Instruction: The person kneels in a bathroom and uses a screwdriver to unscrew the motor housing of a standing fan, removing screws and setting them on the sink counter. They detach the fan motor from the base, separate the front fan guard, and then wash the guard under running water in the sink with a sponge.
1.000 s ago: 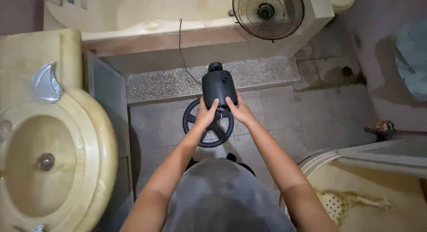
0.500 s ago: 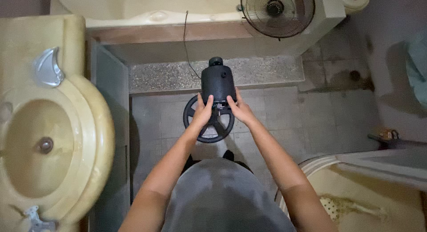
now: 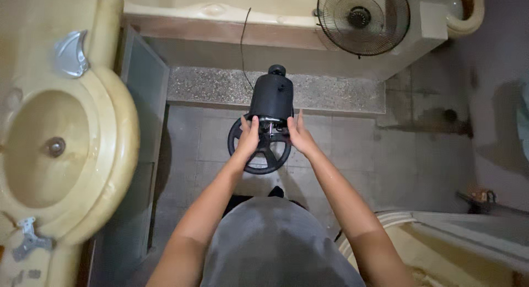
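1. Black plastic and metal: the fan motor (image 3: 271, 97) with its round guard ring (image 3: 260, 146) hangs above the tiled floor (image 3: 352, 155), out in front of the person, a thin cord (image 3: 242, 42) trailing up to the ledge.
2. It looks rigid and fairly heavy at the motor end, so top-heavy; the casing looks smooth, the spoked ring gives surer purchase.
3. Left hand (image 3: 248, 139) wraps its fingers onto the ring and the motor's base; right hand (image 3: 297, 135) lies flat against the other side, fingers straight and close together.
4. Around it: a yellowish sink (image 3: 113, 155) to the left, another fan (image 3: 363, 20) on the ledge.
5. Against half a second back, the grip reads the same; the view has mostly drifted, with the sink looming larger.
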